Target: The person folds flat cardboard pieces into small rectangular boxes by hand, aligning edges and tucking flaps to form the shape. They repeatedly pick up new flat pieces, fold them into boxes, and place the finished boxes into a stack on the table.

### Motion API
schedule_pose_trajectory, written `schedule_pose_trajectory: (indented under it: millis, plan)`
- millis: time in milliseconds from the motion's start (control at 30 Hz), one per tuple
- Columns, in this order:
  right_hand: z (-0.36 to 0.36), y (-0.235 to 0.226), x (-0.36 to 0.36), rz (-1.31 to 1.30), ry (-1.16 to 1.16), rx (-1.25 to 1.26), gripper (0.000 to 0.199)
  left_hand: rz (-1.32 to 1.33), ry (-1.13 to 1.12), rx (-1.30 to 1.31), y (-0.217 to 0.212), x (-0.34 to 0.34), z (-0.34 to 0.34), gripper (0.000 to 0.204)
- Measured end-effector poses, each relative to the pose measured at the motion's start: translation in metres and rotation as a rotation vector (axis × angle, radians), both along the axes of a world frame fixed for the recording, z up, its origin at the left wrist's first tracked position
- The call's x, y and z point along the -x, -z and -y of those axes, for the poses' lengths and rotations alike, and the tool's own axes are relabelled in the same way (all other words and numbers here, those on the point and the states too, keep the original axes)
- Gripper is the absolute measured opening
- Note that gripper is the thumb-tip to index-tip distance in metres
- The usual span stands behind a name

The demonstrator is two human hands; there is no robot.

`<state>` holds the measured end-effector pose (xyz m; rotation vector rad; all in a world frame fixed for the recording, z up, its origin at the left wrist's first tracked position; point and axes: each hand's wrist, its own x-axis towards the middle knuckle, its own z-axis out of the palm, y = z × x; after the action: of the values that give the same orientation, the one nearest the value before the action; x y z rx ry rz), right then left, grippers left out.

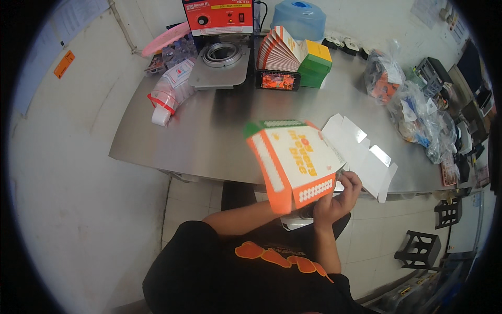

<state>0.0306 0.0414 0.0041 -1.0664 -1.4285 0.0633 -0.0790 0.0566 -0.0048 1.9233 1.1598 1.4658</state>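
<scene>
A partly folded cardboard food box (314, 152), white with orange and green side flaps and yellow lettering, is raised over the table's near edge. My right hand (337, 201) has its fingers curled at the box's near right corner, gripping it. My left forearm (243, 217) reaches up behind the box's left side; the box hides the left hand and its fingers. Just right of the box is a plain white cardboard panel with flaps (361, 152); whether it joins the same box I cannot tell.
On the steel table (172, 141) stand a red sealing machine (219, 57), a bag of cups (175, 89), a propped phone (278, 80), stacked folded boxes (280, 49) and a green-yellow box pile (315, 65). Plastic bags (418, 123) lie right; black stools (418, 248) are on the floor.
</scene>
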Motion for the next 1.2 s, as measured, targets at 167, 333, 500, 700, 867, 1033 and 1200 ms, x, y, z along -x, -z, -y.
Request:
schedule_pose_trajectory:
  millis: [167, 333, 500, 700, 867, 1033, 1200]
  plan:
    - [-0.001, 0.012, -0.001, -0.254, -0.092, 0.117, 0.008, 0.003, -0.002, 0.0, -0.002, 0.0, 0.003, 0.037]
    - [-0.003, 0.009, -0.004, -0.019, -0.04, 0.072, 0.016, 0.002, -0.003, 0.017, -0.003, 0.001, 0.006, 0.038]
    - [0.0, 0.011, 0.003, 0.108, 0.041, 0.011, 0.019, -0.014, 0.002, 0.022, -0.004, 0.0, 0.009, 0.039]
    - [-0.001, 0.014, -0.007, -0.146, -0.158, 0.14, 0.017, -0.062, 0.007, 0.033, -0.006, 0.006, 0.015, 0.04]
    - [0.0, 0.019, -0.006, -0.138, -0.154, 0.124, 0.015, -0.148, 0.005, 0.075, -0.015, 0.011, 0.024, 0.041]
    - [-0.002, 0.023, -0.005, 0.152, 0.001, 0.021, 0.022, 0.475, 0.315, 0.273, -0.001, -0.001, 0.016, 0.038]
    - [-0.005, 0.007, -0.042, -0.196, -0.472, 0.159, 0.024, 0.47, 0.498, 0.348, -0.019, 0.015, 0.008, 0.03]
